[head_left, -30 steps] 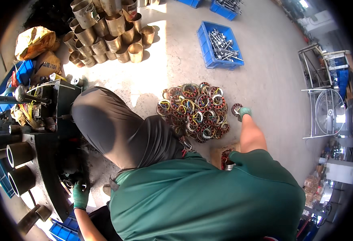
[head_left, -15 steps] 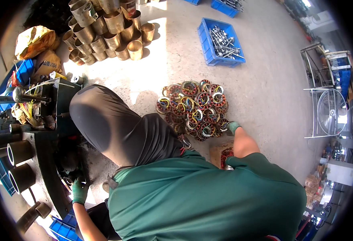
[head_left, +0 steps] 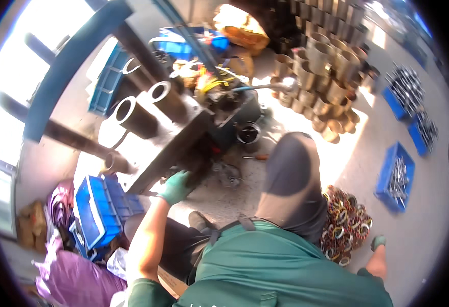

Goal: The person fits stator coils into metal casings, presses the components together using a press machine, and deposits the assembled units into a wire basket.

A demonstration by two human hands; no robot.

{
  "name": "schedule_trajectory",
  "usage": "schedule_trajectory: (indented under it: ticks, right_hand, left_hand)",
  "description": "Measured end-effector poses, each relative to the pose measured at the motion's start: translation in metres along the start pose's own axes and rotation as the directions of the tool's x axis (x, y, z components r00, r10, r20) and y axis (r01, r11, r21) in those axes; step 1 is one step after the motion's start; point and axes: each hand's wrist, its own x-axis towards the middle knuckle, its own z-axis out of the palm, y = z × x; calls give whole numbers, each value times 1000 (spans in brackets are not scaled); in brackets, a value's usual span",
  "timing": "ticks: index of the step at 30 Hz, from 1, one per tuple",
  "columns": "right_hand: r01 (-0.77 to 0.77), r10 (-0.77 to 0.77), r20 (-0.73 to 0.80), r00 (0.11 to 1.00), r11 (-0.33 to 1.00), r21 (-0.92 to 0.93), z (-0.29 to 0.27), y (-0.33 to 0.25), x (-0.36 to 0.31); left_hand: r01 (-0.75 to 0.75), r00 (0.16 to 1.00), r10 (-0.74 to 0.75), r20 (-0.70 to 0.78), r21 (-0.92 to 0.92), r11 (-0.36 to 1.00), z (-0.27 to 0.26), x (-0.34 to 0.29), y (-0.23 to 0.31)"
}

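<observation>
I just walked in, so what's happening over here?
Someone in a green shirt and gloves is working between a heavy metal bench and a pile of wire-wound rings on the floor. The gloved left hand is at the bench's dark lower edge; what it grips, if anything, is hidden. The gloved right hand is out beside the pile, apart from it, and too small to read. Beyond stand stacked metal cylinders and a blue crate of metal parts.

Grey floor (head_left: pixel 367 169), strong sunlight (head_left: pixel 337 162) across it right of centre, pale wall (head_left: pixel 45 163) at left, overexposed brightness, probably windows (head_left: pixel 2 128), far left.
</observation>
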Motion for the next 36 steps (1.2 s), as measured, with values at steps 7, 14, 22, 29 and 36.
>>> schedule_trajectory:
  ticks: [7,14,22,29,36]
  right_hand:
    - [844,-790,297,536,488,-223,192,-320,-145]
    - [895,-395,912,-109,-438,-83,491,-469,-383]
    - [501,260,947,-189,-804,320,736,-349,-601]
    - [390,434,893,-117,-807,443,780,-276,-650]
    - [472,428,898,-103,-774,422,775,-252,-659]
  left_hand:
    - [68,761,-206,-615,-240,968,-91,-97,24]
    - [256,282,-544,-790,-485,837,-69,-292,47]
    - [699,-187,-766,-614,-632,335,70,-491,159]
    - [666,-641,-518,-567,-746,-6,148,-635,272]
    - [311,-937,-105,-332,-661,-683,231,-764,363]
